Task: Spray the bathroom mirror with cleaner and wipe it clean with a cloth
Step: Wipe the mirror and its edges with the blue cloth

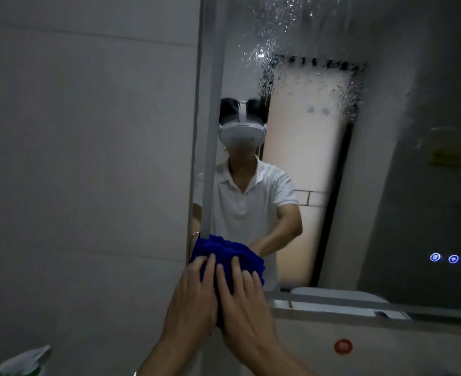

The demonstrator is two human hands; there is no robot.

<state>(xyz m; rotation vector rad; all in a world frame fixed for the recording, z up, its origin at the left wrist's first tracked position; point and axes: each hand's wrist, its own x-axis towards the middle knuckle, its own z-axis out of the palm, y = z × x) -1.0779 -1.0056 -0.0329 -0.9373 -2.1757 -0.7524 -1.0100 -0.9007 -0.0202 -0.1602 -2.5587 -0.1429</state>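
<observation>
The bathroom mirror fills the right half of the view, with spray droplets and foam across its upper part. A bunched blue cloth is pressed against the mirror's lower left corner. My left hand and my right hand lie side by side flat on the cloth, fingers spread over it. A person in a white shirt and a headset is reflected above the cloth. The top of a white and green spray bottle shows at the bottom left.
A grey tiled wall lies left of the mirror frame. Two lit blue touch buttons glow at the mirror's lower right. Below the mirror is a white surface with a red round sticker.
</observation>
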